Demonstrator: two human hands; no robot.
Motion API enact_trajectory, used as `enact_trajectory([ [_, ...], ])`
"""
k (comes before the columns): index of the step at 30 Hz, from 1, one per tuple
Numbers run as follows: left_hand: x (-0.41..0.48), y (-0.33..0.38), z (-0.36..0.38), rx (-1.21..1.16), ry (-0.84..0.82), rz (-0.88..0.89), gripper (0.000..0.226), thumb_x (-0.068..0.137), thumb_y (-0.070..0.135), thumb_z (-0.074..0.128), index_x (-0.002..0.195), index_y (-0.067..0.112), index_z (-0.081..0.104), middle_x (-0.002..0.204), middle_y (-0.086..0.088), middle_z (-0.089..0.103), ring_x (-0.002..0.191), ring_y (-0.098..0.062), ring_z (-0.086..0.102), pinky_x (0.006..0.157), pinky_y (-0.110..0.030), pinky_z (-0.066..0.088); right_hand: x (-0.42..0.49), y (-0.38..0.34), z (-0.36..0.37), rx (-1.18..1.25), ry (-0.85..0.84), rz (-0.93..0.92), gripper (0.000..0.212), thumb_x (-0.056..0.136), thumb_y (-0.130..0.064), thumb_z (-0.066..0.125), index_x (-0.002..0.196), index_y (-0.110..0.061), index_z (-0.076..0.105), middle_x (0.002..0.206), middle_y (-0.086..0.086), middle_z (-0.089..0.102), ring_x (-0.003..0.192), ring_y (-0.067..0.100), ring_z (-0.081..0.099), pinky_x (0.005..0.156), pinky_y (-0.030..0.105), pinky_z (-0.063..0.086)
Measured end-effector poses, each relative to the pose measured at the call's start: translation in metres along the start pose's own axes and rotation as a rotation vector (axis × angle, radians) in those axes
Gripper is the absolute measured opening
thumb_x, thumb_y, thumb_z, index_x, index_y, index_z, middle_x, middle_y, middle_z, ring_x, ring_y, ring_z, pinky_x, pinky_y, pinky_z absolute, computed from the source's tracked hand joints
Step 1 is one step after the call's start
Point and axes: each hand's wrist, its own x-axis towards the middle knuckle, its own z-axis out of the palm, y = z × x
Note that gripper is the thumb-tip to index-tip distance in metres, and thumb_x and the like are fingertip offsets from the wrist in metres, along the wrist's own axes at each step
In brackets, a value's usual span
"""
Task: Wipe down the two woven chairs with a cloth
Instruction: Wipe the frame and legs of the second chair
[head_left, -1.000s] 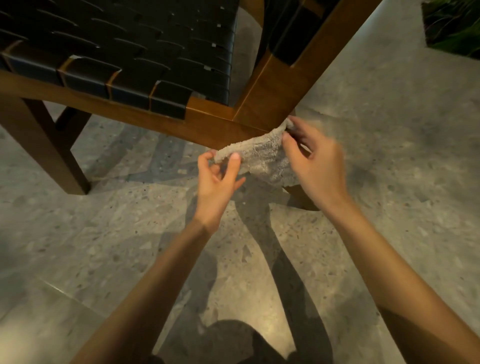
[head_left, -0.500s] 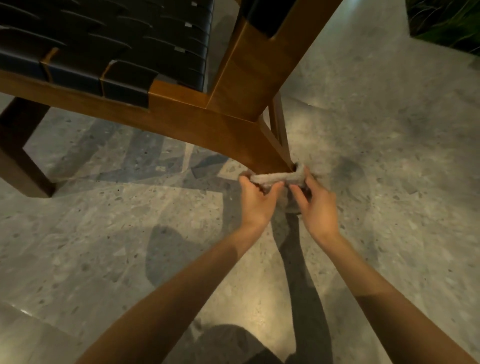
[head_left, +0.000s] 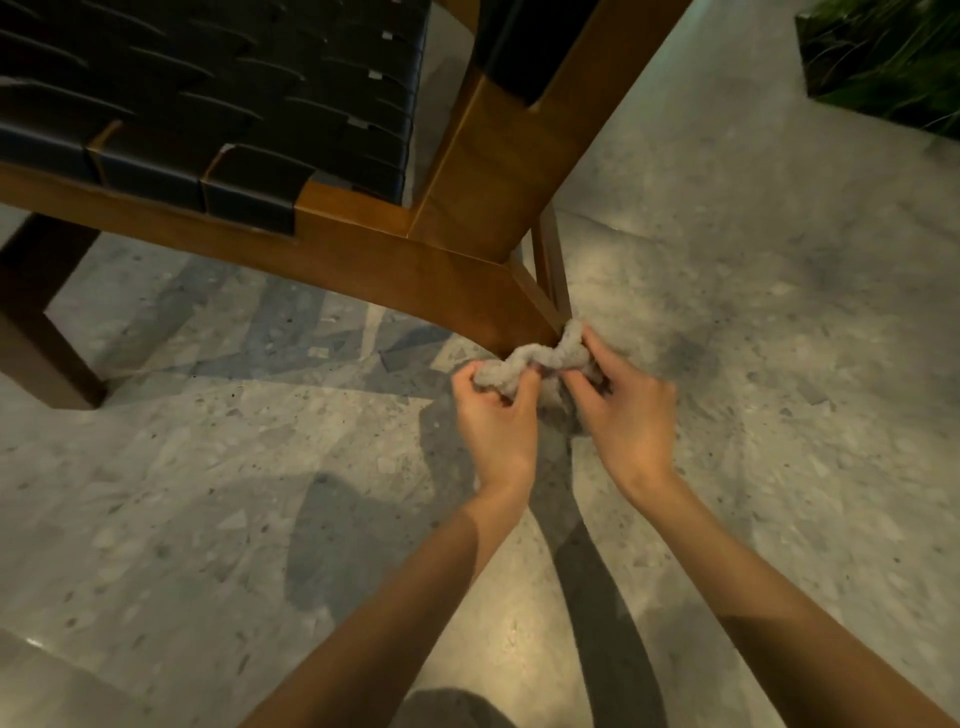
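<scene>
A woven chair (head_left: 363, 260) with a brown wooden frame and black strap seat fills the upper left. A grey-white cloth (head_left: 535, 361) is bunched against the foot of its near right leg, close to the floor. My left hand (head_left: 493, 415) grips the cloth's left end with curled fingers. My right hand (head_left: 623, 410) grips its right end, just beside the leg. Part of the cloth is hidden under my fingers. Only one chair shows.
Grey speckled stone floor (head_left: 779, 415) spreads all around. The chair's other front leg (head_left: 47, 338) stands at the far left. Green plants (head_left: 893, 57) fill the top right corner. Shadows of my arms fall on the floor below my hands.
Both hands slid the cloth down the chair leg from the seat-frame corner to near the floor. The cloth went from spread out to bunched, and the hands drew closer together.
</scene>
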Motion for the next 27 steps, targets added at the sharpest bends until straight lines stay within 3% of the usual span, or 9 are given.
enact_trajectory([
  [2, 0.004, 0.028, -0.010, -0.077, 0.108, 0.111, 0.037, 0.080, 0.006, 0.072, 0.097, 0.027, 0.046, 0.094, 0.002, 0.063, 0.080, 0.003, 0.065, 0.067, -0.012, 0.051, 0.007, -0.033, -0.005, -0.016, 0.120, -0.108, 0.043, 0.084, -0.022, 0.071, 0.126, -0.022, 0.061, 0.087, -0.002, 0.075, 0.065, 0.008, 0.065, 0.061, 0.011, 0.046],
  [4, 0.006, 0.054, -0.022, -0.114, 0.182, 0.211, 0.038, 0.078, 0.004, 0.074, 0.094, 0.026, 0.048, 0.096, 0.000, 0.061, 0.084, -0.001, 0.065, 0.070, -0.016, 0.052, 0.012, -0.061, -0.013, -0.027, 0.240, -0.267, 0.039, 0.079, -0.013, 0.075, 0.117, -0.014, 0.067, 0.086, 0.000, 0.075, 0.064, 0.012, 0.067, 0.058, 0.022, 0.052],
  [9, 0.008, 0.099, -0.058, 0.042, 0.339, 0.473, 0.036, 0.077, 0.008, 0.075, 0.083, 0.029, 0.046, 0.094, 0.003, 0.044, 0.078, 0.013, 0.050, 0.070, -0.003, 0.040, 0.012, -0.114, -0.030, 0.002, 0.278, -0.657, 0.038, 0.082, -0.008, 0.073, 0.119, -0.005, 0.065, 0.109, 0.006, 0.070, 0.098, 0.009, 0.064, 0.089, 0.012, 0.045],
  [12, 0.020, 0.118, -0.076, -0.067, 0.363, 0.429, 0.035, 0.078, 0.012, 0.075, 0.086, 0.029, 0.045, 0.103, 0.002, 0.043, 0.090, 0.001, 0.055, 0.077, -0.011, 0.047, 0.021, -0.147, -0.033, -0.077, 0.206, -0.824, 0.044, 0.093, -0.015, 0.062, 0.134, -0.004, 0.051, 0.114, 0.008, 0.066, 0.105, 0.016, 0.061, 0.098, 0.020, 0.042],
  [15, 0.032, 0.130, -0.083, -0.119, 0.317, 0.266, 0.044, 0.078, 0.022, 0.076, 0.100, 0.025, 0.039, 0.124, -0.009, 0.040, 0.107, -0.014, 0.055, 0.090, -0.026, 0.051, 0.034, -0.168, -0.029, -0.285, 0.043, -0.802, 0.061, 0.090, -0.017, 0.062, 0.145, -0.007, 0.037, 0.127, 0.008, 0.059, 0.117, 0.020, 0.055, 0.107, 0.022, 0.030],
  [18, 0.038, 0.138, -0.084, -0.143, 0.313, 0.268, 0.048, 0.078, 0.007, 0.074, 0.101, 0.023, 0.035, 0.119, -0.009, 0.043, 0.092, 0.003, 0.054, 0.078, -0.008, 0.047, 0.040, -0.177, -0.020, -0.461, -0.145, -0.801, 0.077, 0.081, -0.013, 0.073, 0.147, -0.011, 0.034, 0.131, 0.007, 0.058, 0.120, 0.020, 0.055, 0.096, 0.028, 0.045],
  [22, 0.043, 0.142, -0.090, -0.169, 0.353, 0.252, 0.049, 0.076, 0.006, 0.076, 0.093, 0.030, 0.037, 0.112, -0.006, 0.047, 0.088, -0.002, 0.056, 0.073, -0.010, 0.048, 0.053, -0.191, -0.008, -0.320, -0.304, -0.690, 0.075, 0.090, -0.008, 0.060, 0.151, -0.019, 0.019, 0.143, 0.005, 0.048, 0.129, 0.018, 0.047, 0.100, 0.030, 0.043],
  [25, 0.045, 0.144, -0.092, -0.182, 0.405, 0.242, 0.048, 0.073, 0.004, 0.078, 0.093, 0.028, 0.041, 0.118, -0.014, 0.047, 0.096, -0.015, 0.059, 0.081, -0.023, 0.052, 0.062, -0.198, -0.005, -0.142, -0.296, -0.673, 0.067, 0.090, -0.004, 0.059, 0.148, -0.020, 0.030, 0.138, 0.001, 0.054, 0.122, 0.013, 0.052, 0.097, 0.017, 0.038],
  [27, 0.047, 0.147, -0.096, -0.223, 0.440, 0.249, 0.045, 0.074, 0.001, 0.077, 0.091, 0.025, 0.043, 0.113, -0.013, 0.051, 0.090, -0.007, 0.060, 0.075, -0.017, 0.051, 0.066, -0.203, -0.002, -0.054, -0.330, -0.684, 0.065, 0.091, -0.002, 0.058, 0.147, -0.023, 0.032, 0.139, -0.003, 0.052, 0.122, 0.007, 0.050, 0.097, 0.006, 0.033],
])
